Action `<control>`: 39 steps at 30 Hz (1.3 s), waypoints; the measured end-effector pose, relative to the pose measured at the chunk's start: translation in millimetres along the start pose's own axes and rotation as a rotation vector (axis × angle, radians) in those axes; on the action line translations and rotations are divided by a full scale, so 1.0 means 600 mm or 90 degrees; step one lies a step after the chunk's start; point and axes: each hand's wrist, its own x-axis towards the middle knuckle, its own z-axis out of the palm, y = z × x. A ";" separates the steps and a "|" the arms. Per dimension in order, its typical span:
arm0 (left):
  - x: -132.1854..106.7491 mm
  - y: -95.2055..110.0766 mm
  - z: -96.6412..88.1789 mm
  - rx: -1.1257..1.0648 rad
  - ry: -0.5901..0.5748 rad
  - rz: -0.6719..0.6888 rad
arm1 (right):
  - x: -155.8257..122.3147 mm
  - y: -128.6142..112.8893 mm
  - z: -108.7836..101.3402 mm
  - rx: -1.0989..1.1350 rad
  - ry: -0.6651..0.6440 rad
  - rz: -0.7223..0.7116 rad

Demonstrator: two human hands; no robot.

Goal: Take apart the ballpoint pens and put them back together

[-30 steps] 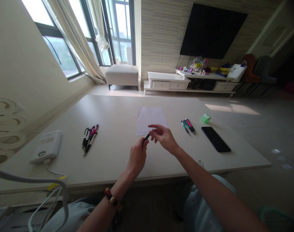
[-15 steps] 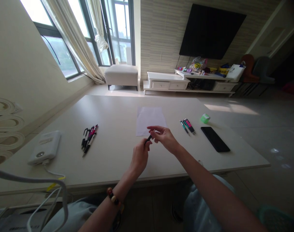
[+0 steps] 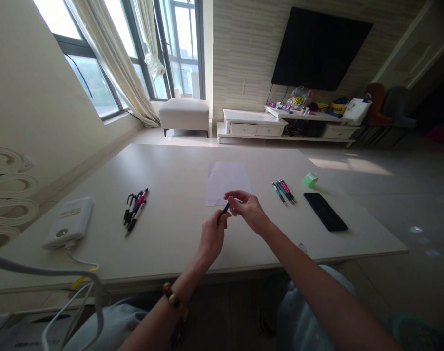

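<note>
My left hand (image 3: 212, 234) is closed around a short black pen (image 3: 224, 209), which tilts up and to the right above the table. At the pen's upper end, the thumb and fingers of my right hand (image 3: 245, 204) pinch it; the exact contact is partly hidden by the fingers. Just beyond my hands a white sheet of paper (image 3: 227, 175) lies flat, with a few small lines of writing near its closest edge.
On the white table (image 3: 174, 195), several pens (image 3: 134, 209) lie at left beside a white power bank (image 3: 70, 222) with a cable. To the right lie several coloured pens (image 3: 283, 191), a green container (image 3: 310, 180) and a black phone (image 3: 324, 211).
Almost nothing differs. My right fingers have shifted very slightly at the pen's upper end, and the view has moved a touch.
</note>
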 end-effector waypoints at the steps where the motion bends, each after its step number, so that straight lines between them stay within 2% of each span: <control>1: 0.000 0.001 0.000 -0.006 0.004 0.000 | -0.001 0.001 0.001 0.028 -0.020 0.008; 3: 0.000 0.002 0.001 -0.021 0.009 -0.002 | -0.001 0.002 0.002 0.055 -0.029 0.013; 6: 0.001 0.004 0.001 -0.042 -0.001 -0.005 | -0.001 0.002 0.002 0.030 0.009 -0.003; 9: 0.002 0.005 0.002 -0.049 -0.006 -0.012 | 0.000 0.001 0.001 0.054 -0.038 0.017; 13: 0.001 0.007 0.002 -0.057 -0.022 -0.010 | 0.002 0.001 -0.002 0.052 -0.024 0.019; 17: -0.001 0.009 0.002 -0.071 -0.021 -0.011 | 0.003 0.001 -0.003 0.105 -0.086 0.055; 20: 0.000 0.012 0.001 -0.090 -0.039 -0.017 | 0.004 0.001 -0.004 0.095 -0.047 0.041; 23: 0.001 0.016 0.000 -0.118 -0.040 -0.027 | 0.004 -0.001 -0.004 0.097 -0.077 0.051; 27: 0.003 0.022 -0.002 -0.151 -0.049 -0.034 | 0.005 -0.002 -0.006 0.069 -0.036 0.021; 31: 0.003 0.025 -0.001 -0.164 -0.050 -0.037 | 0.004 -0.001 -0.007 0.070 -0.088 0.035; 34: 0.002 0.024 0.000 -0.163 -0.061 -0.033 | 0.003 -0.002 -0.007 0.054 -0.042 0.015; 39: 0.001 0.023 0.002 -0.165 -0.055 -0.019 | 0.002 -0.003 -0.009 0.076 -0.103 0.029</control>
